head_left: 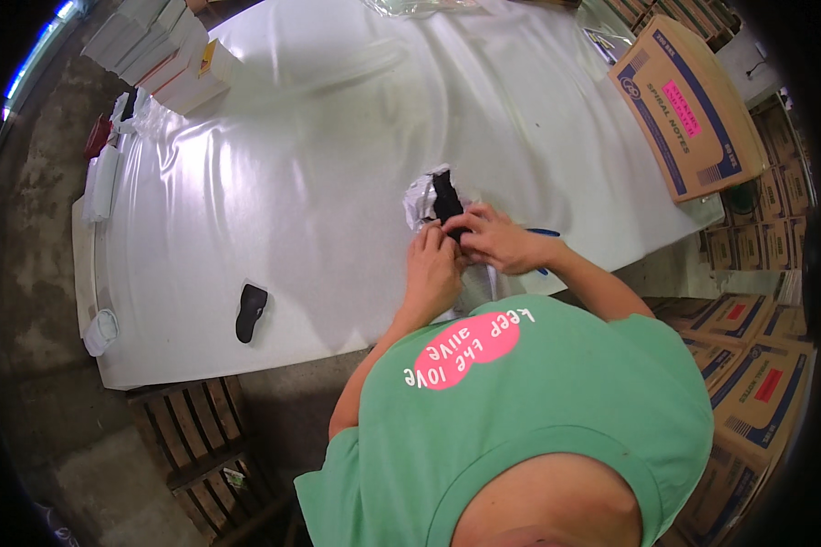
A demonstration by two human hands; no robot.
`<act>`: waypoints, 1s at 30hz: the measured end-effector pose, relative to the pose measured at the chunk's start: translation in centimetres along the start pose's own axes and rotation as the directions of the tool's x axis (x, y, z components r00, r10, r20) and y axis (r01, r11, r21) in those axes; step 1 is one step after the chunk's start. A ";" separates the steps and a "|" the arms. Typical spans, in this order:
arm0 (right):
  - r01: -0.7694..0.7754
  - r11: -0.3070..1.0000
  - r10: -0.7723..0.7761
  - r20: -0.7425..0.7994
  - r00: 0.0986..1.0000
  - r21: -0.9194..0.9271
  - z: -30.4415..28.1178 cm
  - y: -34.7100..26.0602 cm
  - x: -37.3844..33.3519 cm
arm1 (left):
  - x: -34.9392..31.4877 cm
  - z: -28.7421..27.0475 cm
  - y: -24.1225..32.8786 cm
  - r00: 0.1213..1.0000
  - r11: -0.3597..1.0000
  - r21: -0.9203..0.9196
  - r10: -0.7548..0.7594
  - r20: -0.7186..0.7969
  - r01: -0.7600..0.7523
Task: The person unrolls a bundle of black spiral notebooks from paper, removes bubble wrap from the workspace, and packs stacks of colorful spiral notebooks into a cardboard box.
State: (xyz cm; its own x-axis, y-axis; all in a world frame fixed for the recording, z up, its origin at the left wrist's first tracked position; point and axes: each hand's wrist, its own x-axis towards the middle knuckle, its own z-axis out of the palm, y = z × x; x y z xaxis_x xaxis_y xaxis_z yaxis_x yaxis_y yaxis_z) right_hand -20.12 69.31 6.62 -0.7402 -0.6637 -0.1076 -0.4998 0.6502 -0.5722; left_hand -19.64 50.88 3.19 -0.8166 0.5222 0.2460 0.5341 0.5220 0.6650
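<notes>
One black item (446, 193) extends forward beyond left grip (433, 266), right grip (502, 242).

Table cover (328, 210): glossy white, silvery sheen. Black cloth item (446, 193) against silver-white wrapper (417, 202). Toward near left corner: smaller object (251, 313), plain black. Right edge: cardboard carton (673, 155), tan, dark-blue bands, hot-pink label (680, 108). T-shirt (566, 392): green, pink patch, white lettering.
</notes>
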 end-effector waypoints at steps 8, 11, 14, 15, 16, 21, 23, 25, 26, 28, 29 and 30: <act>-0.105 0.729 0.376 -0.268 0.887 0.676 3.7 -0.7 -5.1 | 0.4 -2.4 1.6 0.983 0.988 -0.140 -0.044 0.180 0.070; -0.109 0.930 0.271 -0.455 0.848 0.350 2.4 -0.5 -4.4 | 1.2 -0.9 2.0 0.998 0.999 0.016 -0.041 0.049 0.040; -0.103 0.967 0.206 -0.474 0.856 0.234 1.7 0.1 -4.1 | 1.4 0.1 2.3 0.999 0.993 0.114 -0.016 -0.035 0.020; -0.141 0.935 0.278 -0.424 0.862 0.327 1.9 0.6 -4.2 | 1.5 0.6 1.9 0.998 0.996 0.076 -0.031 -0.052 0.035; -0.178 0.891 0.344 -0.363 0.866 0.418 2.1 0.8 -4.2 | 1.4 0.8 1.4 0.996 0.998 0.039 -0.052 -0.066 0.055; -0.154 0.979 0.203 -0.620 0.758 0.132 3.3 -0.6 -3.4 | 1.3 0.9 0.9 0.998 1.000 0.007 0.011 -0.055 -0.010; -0.154 0.960 0.277 -0.692 0.666 0.235 4.6 -1.1 -3.3 | 1.0 0.2 1.5 1.000 0.995 -0.095 -0.008 0.010 0.009; -0.009 0.935 0.243 -0.621 0.745 0.355 5.2 -1.9 -4.1 | 1.0 -0.2 1.9 0.998 0.997 -0.063 0.041 -0.043 -0.044; 0.053 0.904 0.225 -0.578 0.784 0.424 6.0 -2.8 -4.7 | 0.7 -0.1 2.1 0.996 0.997 -0.050 0.057 -0.062 -0.061; -0.041 0.952 0.199 -0.514 0.834 0.303 7.0 -4.6 -5.4 | 0.4 -0.2 2.1 0.998 0.993 -0.106 0.037 -0.045 -0.042; -0.066 0.897 0.310 -0.516 0.799 0.437 5.9 -4.3 -5.6 | 0.6 -0.2 1.8 0.999 0.990 -0.136 0.034 -0.040 -0.039; -0.084 0.823 0.418 -0.500 0.758 0.562 5.3 -4.0 -5.8 | 0.6 0.0 1.3 1.000 0.992 -0.122 0.021 -0.002 -0.021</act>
State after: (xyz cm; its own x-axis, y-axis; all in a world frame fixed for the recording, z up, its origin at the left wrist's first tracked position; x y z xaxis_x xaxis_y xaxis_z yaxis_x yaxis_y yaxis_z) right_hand -11.47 68.60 5.19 -0.9953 -0.0464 0.0855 -0.0967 0.3828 -0.9187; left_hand -19.44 51.88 4.20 -0.8057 0.5314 0.2616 0.5206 0.4247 0.7407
